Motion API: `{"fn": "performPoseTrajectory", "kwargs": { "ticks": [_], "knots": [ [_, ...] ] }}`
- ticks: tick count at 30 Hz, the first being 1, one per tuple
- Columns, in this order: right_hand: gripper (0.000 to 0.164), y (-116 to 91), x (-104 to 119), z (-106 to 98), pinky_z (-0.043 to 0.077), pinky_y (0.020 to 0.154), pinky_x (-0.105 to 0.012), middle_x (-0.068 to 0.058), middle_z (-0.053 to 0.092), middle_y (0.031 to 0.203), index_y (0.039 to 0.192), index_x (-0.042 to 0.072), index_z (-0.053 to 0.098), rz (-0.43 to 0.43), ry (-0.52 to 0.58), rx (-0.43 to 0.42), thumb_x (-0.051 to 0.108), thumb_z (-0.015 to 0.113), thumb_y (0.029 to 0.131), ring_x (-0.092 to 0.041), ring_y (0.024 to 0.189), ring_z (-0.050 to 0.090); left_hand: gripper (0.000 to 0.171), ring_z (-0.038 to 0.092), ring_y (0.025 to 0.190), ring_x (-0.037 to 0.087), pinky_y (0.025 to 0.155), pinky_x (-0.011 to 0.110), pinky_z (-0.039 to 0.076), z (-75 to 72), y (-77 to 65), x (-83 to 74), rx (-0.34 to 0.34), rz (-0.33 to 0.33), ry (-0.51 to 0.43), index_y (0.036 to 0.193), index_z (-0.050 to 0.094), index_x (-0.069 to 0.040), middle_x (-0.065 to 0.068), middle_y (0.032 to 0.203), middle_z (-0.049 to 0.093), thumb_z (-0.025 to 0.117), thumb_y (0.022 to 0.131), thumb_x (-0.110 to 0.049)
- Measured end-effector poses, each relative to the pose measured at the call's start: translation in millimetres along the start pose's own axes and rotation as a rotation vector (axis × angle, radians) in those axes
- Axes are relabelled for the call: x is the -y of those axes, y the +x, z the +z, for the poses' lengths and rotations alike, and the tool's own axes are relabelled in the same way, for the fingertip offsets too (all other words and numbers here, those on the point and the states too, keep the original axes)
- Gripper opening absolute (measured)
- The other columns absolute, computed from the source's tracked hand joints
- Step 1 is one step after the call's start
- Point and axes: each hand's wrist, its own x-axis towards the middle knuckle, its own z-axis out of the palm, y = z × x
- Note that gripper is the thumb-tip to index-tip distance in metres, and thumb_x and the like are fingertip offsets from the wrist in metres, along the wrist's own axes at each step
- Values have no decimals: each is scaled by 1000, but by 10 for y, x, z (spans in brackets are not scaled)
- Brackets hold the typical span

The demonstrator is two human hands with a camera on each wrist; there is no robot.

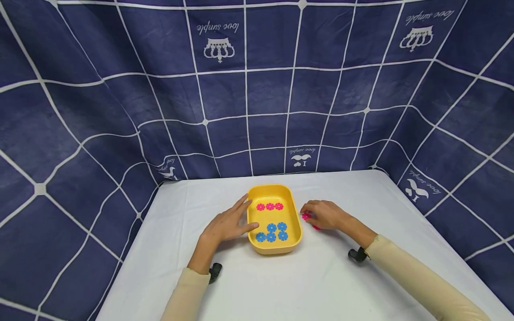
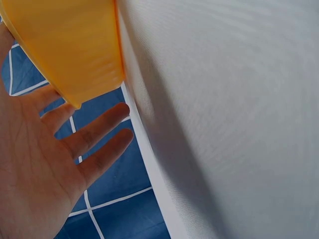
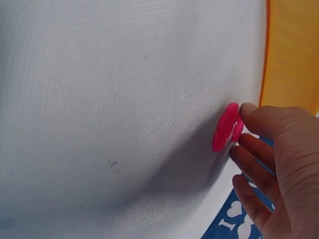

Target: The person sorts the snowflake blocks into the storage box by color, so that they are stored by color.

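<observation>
A yellow tray (image 1: 274, 250) lies on the white table, holding three pink flower-shaped pieces (image 1: 270, 207) in a row and several blue flower-shaped pieces (image 1: 271, 236). At its left side is my left hand (image 1: 228, 225), fingers spread and thumb over the rim; the left wrist view shows the palm beside the tray wall (image 2: 75, 45). Right of the tray, my right hand (image 1: 326, 215) pinches a pink flower piece (image 3: 239, 130) between thumb and fingers at the tabletop. Another pink flower piece (image 3: 226, 127) lies right beside it, partly under the hand in the head view.
A white cloth (image 1: 321, 285) covers the table. Dark blue curtains (image 1: 269, 93) with white grid lines hang behind the table and along both sides. Each wrist carries a small black device, such as the one (image 1: 357, 255) at the right wrist.
</observation>
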Motion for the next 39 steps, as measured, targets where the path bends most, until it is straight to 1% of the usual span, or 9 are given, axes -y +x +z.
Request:
{"fn": "performPoseTrajectory", "kwargs": {
  "ticks": [10, 17, 22, 25, 30, 35, 39],
  "knots": [
    [30, 4, -21, -15, 62, 96, -43, 4, 73, 108, 120, 16, 78, 4, 58, 7, 20, 89, 91, -15, 98, 68, 93, 48, 152, 31, 116, 63, 47, -13, -7, -5, 7, -9, 10, 171, 32, -26, -13, 181, 11, 60, 97, -74],
    [31, 12, -19, 4, 63, 96, -42, 6, 71, 107, 120, 17, 78, 6, 84, 17, 18, 88, 91, -12, 97, 67, 95, 49, 152, 32, 114, 62, 48, -9, -22, 0, 11, -2, 15, 172, 31, -25, -11, 181, 11, 58, 96, -76],
    [32, 40, -9, 6, 63, 96, -41, 5, 70, 106, 121, 18, 78, 23, 101, 35, 17, 88, 91, -13, 97, 66, 93, 49, 152, 33, 115, 62, 48, -4, -26, -5, 8, 1, 16, 172, 31, -25, -10, 181, 12, 59, 97, -73],
    [32, 56, -4, -2, 63, 95, -39, 4, 69, 106, 122, 17, 77, 34, 122, 54, 16, 87, 92, -12, 97, 65, 94, 48, 152, 31, 115, 61, 48, -2, -27, -8, 12, 0, 19, 172, 30, -26, -11, 181, 10, 58, 97, -76],
    [32, 76, -13, -14, 63, 94, -37, 3, 68, 106, 123, 16, 77, 38, 148, 80, 16, 87, 92, -11, 96, 63, 95, 50, 151, 32, 114, 61, 49, -2, -32, -12, 7, 12, 13, 171, 33, -24, -9, 181, 13, 57, 96, -77],
    [31, 78, -33, -16, 63, 92, -34, 4, 67, 106, 121, 16, 77, 16, 141, 67, 17, 86, 92, -10, 94, 62, 94, 50, 151, 32, 114, 61, 49, -10, -27, -20, 3, 11, 18, 171, 33, -23, -9, 181, 13, 57, 97, -75],
    [30, 57, -52, -29, 63, 90, -33, 4, 66, 106, 121, 16, 77, -3, 130, 29, 16, 86, 92, -10, 92, 62, 94, 51, 150, 33, 113, 61, 50, -16, -24, -8, -1, 13, 23, 171, 34, -23, -9, 181, 13, 57, 97, -75]
  ]
}}
